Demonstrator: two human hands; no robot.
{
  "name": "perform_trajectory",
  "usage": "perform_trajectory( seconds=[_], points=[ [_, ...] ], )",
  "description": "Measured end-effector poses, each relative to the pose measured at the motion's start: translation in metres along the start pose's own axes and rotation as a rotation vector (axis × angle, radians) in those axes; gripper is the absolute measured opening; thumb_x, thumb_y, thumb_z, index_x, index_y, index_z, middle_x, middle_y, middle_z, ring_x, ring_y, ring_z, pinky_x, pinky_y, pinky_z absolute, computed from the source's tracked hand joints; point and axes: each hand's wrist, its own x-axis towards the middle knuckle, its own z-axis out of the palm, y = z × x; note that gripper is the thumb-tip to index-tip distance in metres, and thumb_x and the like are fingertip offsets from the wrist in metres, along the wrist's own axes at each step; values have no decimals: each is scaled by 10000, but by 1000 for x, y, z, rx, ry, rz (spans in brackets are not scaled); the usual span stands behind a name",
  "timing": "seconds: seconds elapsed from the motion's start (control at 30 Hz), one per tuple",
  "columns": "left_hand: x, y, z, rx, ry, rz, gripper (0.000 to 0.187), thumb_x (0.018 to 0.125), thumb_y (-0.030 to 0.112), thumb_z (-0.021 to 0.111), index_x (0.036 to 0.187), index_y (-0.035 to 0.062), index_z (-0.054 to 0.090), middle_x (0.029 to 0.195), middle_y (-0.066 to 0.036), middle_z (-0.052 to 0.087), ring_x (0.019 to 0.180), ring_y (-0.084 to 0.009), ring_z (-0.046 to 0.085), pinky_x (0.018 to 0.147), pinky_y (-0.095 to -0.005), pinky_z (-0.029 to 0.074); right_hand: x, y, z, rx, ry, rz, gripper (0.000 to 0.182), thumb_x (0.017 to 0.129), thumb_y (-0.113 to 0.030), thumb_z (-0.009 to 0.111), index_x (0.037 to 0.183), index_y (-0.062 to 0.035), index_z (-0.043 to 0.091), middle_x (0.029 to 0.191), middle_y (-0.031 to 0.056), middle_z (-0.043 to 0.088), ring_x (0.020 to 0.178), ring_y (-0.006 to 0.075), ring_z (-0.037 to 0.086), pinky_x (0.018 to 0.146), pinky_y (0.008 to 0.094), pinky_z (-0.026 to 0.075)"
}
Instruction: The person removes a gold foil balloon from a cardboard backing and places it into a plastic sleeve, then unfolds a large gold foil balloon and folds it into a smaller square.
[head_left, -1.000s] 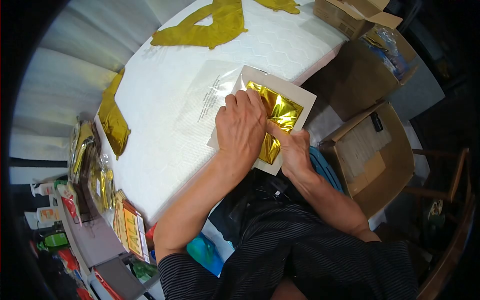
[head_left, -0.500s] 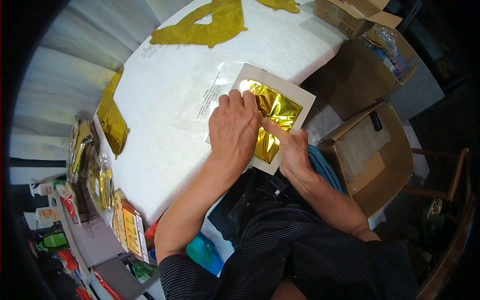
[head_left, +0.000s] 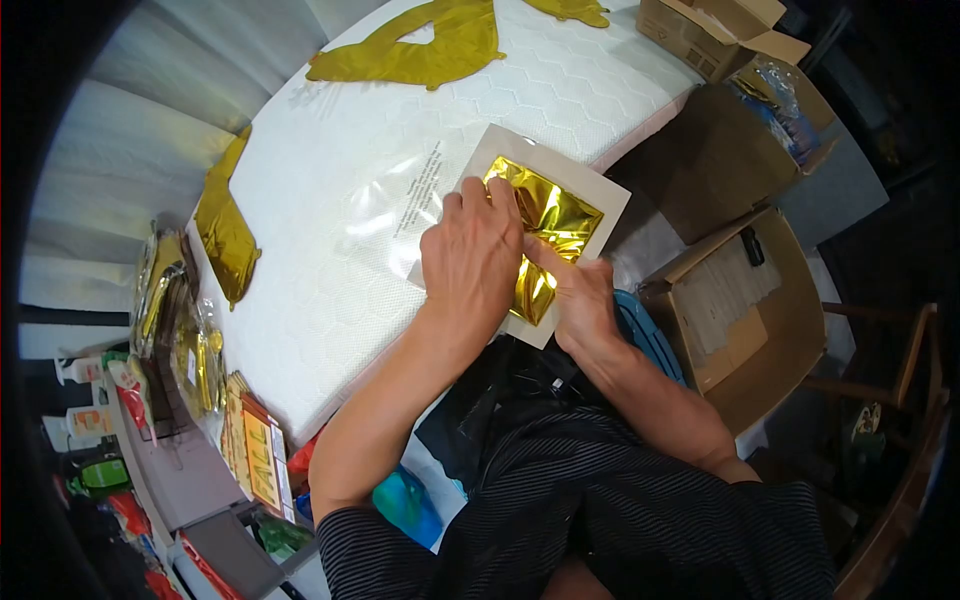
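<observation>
A folded gold foil balloon [head_left: 568, 212] lies on a pale square card [head_left: 606, 188], over the edge of a white mattress. My left hand [head_left: 470, 245] is closed over the left side of the foil, its fingertips curled on it. From the lower right, my right hand [head_left: 585, 300] reaches over the card, one digit pressed on the middle of the foil and its other fingers folded. A clear plastic bag [head_left: 385, 215] with printed text spreads to the left of the card, partly under my left hand.
Flat gold foil balloons [head_left: 415, 60] lie on the mattress [head_left: 320, 250], another [head_left: 228, 240] at its left edge. Open cardboard boxes [head_left: 770, 340] stand at the right, near a wooden chair [head_left: 915, 350]. Packaged foil [head_left: 200, 365] and a sign [head_left: 262, 460] sit at the left.
My hands stay at the foil with hardly any shift. The clear bag's sheet reaches farther left and catches more light. The view has tilted slightly.
</observation>
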Motion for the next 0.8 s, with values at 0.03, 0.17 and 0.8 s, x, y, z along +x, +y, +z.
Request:
perform_trajectory(
  seconds=[0.03,0.17,0.8],
  points=[
    [2,0,1,-1,0,0,231,829,103,707,985,13,564,918,-139,597,857,-279,664,594,-368,582,0,1,1,17,7,2,350,880,-42,808,1189,65,683,1073,85,740,870,163,709,775,308,575],
    [10,1,11,-66,-25,-33,325,807,56,718,1088,7,562,1012,-158,603,948,-326,670,687,-422,577,1,7,-2,14,10,31,339,887,-45,804,1182,68,682,1065,95,738,859,171,713,771,310,585],
    [5,-36,16,-470,20,-11,198,899,32,673,1096,25,681,959,-176,638,861,-392,666,757,-462,543,-6,-28,-43,-477,-275,185,293,980,-267,734,992,26,734,831,61,727,614,84,636,511,242,498]
  ],
)
